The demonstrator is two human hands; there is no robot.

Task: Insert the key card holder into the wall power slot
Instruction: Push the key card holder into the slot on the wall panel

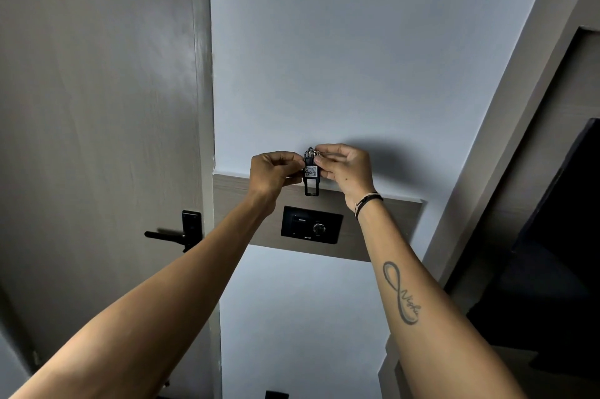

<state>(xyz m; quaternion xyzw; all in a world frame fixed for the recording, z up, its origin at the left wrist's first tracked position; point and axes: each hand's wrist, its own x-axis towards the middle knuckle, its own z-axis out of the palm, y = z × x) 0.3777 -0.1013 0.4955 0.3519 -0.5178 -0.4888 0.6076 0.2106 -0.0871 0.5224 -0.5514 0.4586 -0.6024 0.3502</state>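
While both hands pinch it, one key card holder (311, 178) hangs upright against the wall, above the power slot.

Fingers (293, 165) of the left hand (274, 172) clench on its left edge; the right hand (345, 166) grips its top by the metal ring (319, 153). Its lower end hangs free, apart from the one black wall panel (311, 225) below, which carries the slot (300, 220) and a round dial (319, 228) on a wood strip (389, 220). One door (97, 138) with a black handle (168, 234) stands left; a wristband (368, 202) circles the right wrist.
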